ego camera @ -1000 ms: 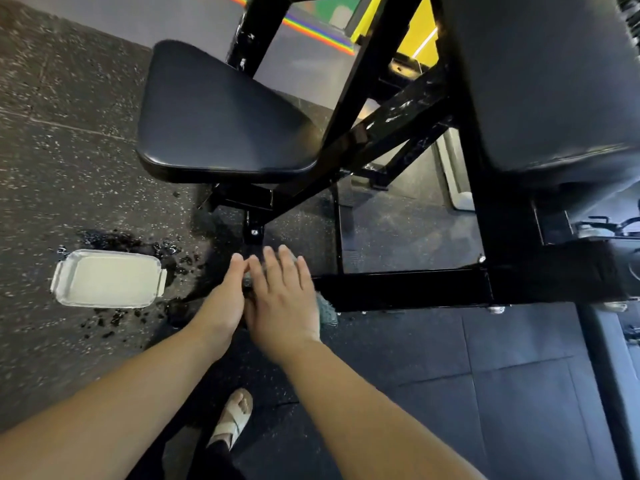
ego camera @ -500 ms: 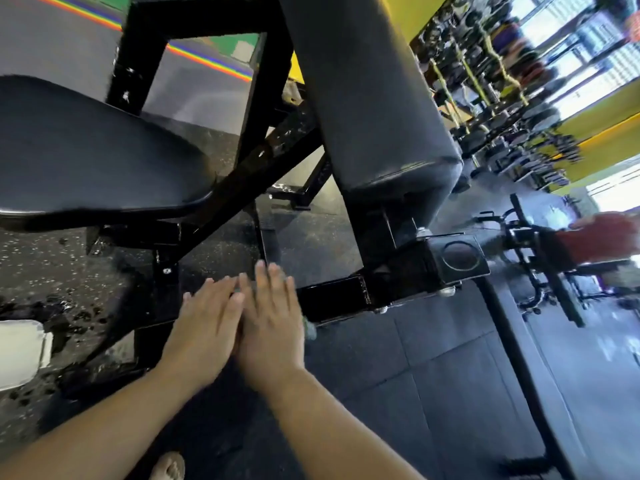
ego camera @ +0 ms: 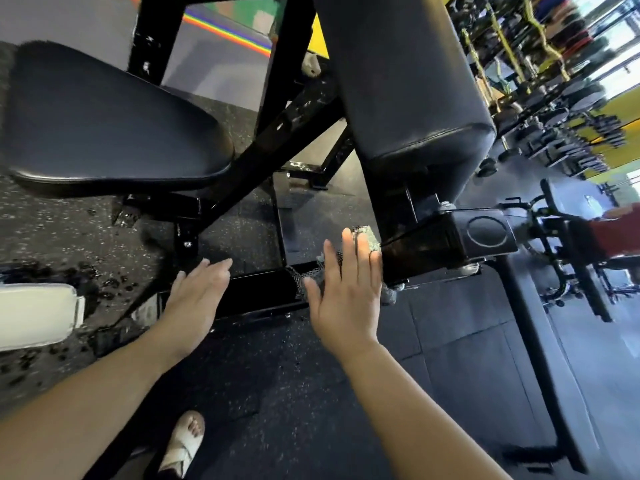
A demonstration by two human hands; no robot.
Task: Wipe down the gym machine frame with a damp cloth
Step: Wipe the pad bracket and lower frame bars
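The gym machine frame (ego camera: 263, 289) is black steel, with a low horizontal base bar running across the floor under a black seat pad (ego camera: 104, 126) and a long back pad (ego camera: 398, 81). My right hand (ego camera: 343, 292) lies flat with fingers spread, pressing a grey-green cloth (ego camera: 367, 237) against the bar near its upright post. The cloth's edges show above and beside my fingers. My left hand (ego camera: 197, 296) rests flat on the bar's left part, holding nothing.
A white tray (ego camera: 34, 317) sits on the wet, speckled rubber floor at the left edge, with dark splashes around it. My sandalled foot (ego camera: 183, 441) stands below the bar. Racks of weights (ego camera: 554, 98) and another bench (ego camera: 571, 254) fill the right side.
My right hand slid right along the base bar with the cloth, away from my left hand, which stayed near the left. The view swung right, showing the weight racks.
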